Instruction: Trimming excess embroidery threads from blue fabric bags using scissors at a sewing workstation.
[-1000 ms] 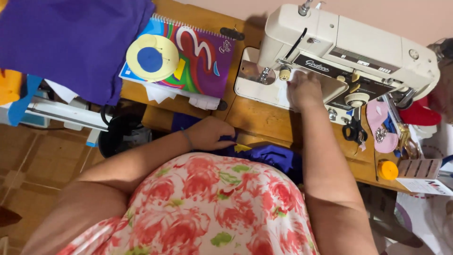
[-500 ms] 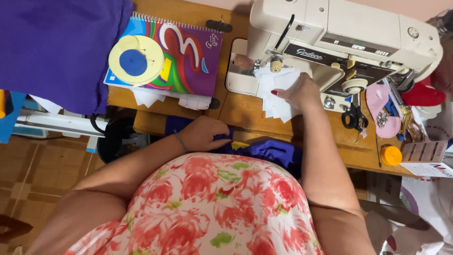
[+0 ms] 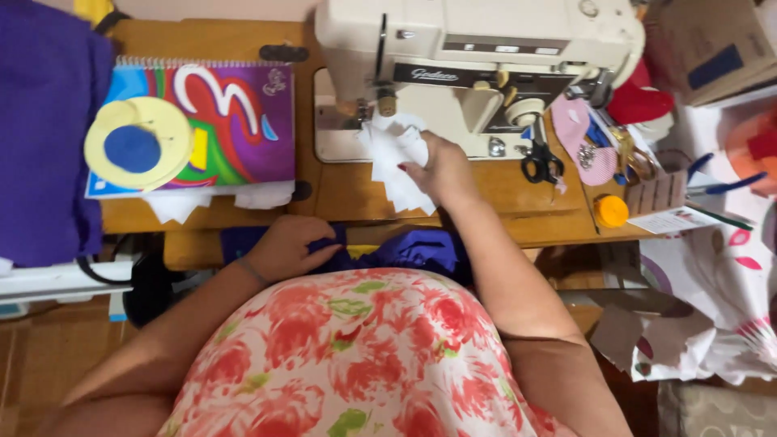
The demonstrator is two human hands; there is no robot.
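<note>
My right hand (image 3: 439,171) grips a crumpled white fabric piece (image 3: 392,162) on the wooden table, right below the needle area of the cream sewing machine (image 3: 477,48). My left hand (image 3: 290,246) rests closed on dark blue cloth (image 3: 405,249) lying in my lap at the table's front edge. My floral dress fills the lower middle of the view.
A colourful spiral notebook (image 3: 227,121) with yellow and blue felt circles (image 3: 137,146) lies at the left, beside purple fabric (image 3: 44,129). Black scissors (image 3: 540,162), an orange-capped bottle (image 3: 612,210), pink felt (image 3: 584,137) and papers crowd the right.
My right hand drew the white fabric from under the machine toward me. The view shifted, bringing the machine closer to centre. My left hand stayed on the blue cloth.
</note>
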